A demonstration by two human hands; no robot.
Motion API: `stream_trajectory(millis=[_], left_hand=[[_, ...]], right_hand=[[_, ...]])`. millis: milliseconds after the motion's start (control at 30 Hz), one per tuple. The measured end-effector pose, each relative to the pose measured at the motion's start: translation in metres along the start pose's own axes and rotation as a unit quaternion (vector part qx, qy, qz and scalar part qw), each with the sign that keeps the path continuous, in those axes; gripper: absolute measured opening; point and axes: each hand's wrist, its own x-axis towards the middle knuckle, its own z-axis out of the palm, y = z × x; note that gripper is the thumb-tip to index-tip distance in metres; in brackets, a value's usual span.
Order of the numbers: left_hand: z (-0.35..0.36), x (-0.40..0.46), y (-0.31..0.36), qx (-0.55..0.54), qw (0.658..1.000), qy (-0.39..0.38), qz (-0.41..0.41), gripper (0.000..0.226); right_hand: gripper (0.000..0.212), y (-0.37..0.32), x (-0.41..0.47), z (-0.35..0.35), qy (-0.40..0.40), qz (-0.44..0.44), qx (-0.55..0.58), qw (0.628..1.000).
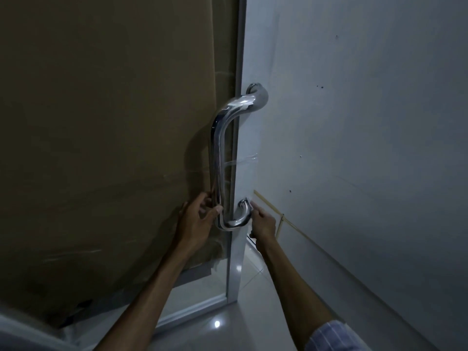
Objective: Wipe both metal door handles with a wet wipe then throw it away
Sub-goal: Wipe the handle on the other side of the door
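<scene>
Up close, a glass door (233,279) backed with brown paper (101,148) stands edge-on beside a white wall (354,122), which puts its chrome handle (218,153) within reach of both arms. The left hand (197,219) curls its grip round the handle's lower bend, seemingly to steady the door. The right hand (263,221) pinches a small white wet wipe (251,204) against the lower mount, probably scrubbing there; a second handle cannot be made out.
</scene>
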Motion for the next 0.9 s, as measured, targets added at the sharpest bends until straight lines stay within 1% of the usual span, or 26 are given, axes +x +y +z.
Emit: stream_trajectory(millis=[67, 133, 200, 267, 333, 433, 500, 600, 633, 733, 800, 867, 900], left_hand=[[0.001, -0.001, 0.004, -0.005, 1.0, 0.005, -0.004, 0.022], [0.001, -0.002, 0.006, -0.008, 1.0, 0.005, -0.01, 0.027], [0.002, -0.002, 0.004, -0.009, 1.0, 0.001, -0.006, 0.024], [0.002, -0.002, 0.001, -0.008, 1.0, -0.003, -0.004, 0.019], [0.003, -0.002, 0.001, -0.013, 1.0, 0.001, -0.006, 0.02], [0.003, -0.003, 0.002, -0.017, 1.0, -0.003, -0.01, 0.017], [0.004, -0.002, 0.001, -0.019, 1.0, -0.004, -0.014, 0.015], [0.004, -0.003, 0.0, -0.018, 1.0, -0.003, -0.009, 0.011], [0.004, -0.004, 0.0, -0.018, 1.0, -0.001, -0.006, 0.009], [0.004, -0.006, 0.0, -0.018, 1.0, 0.0, 0.0, 0.012], [0.003, -0.007, 0.003, -0.015, 1.0, -0.003, 0.0, 0.009], [0.001, -0.008, 0.008, -0.02, 1.0, -0.001, -0.003, 0.021], [0.0, -0.009, 0.011, -0.022, 1.0, -0.002, -0.006, 0.025]], right_hand=[[0.032, 0.005, -0.003, -0.002, 0.007, -0.095, -0.093, 0.991], [0.034, 0.014, -0.008, -0.005, 0.017, -0.153, -0.164, 0.974], [0.031, 0.023, -0.017, -0.008, 0.026, -0.196, -0.219, 0.956], [0.029, 0.026, -0.029, -0.01, 0.046, -0.224, -0.262, 0.937], [0.03, 0.03, -0.04, -0.013, 0.057, -0.237, -0.289, 0.926], [0.043, 0.04, -0.052, -0.018, 0.035, -0.261, -0.335, 0.905], [0.047, 0.047, -0.06, -0.018, 0.019, -0.278, -0.345, 0.896], [0.046, 0.05, -0.076, -0.01, -0.01, -0.289, -0.34, 0.895], [0.046, 0.048, -0.084, -0.004, -0.02, -0.291, -0.324, 0.9], [0.045, 0.038, -0.103, 0.018, -0.015, -0.244, -0.219, 0.945], [0.046, 0.031, -0.111, 0.031, -0.014, -0.201, -0.141, 0.969], [0.047, 0.024, -0.113, 0.037, -0.016, -0.159, -0.079, 0.984], [0.044, 0.02, -0.113, 0.038, -0.014, -0.141, -0.054, 0.988]])
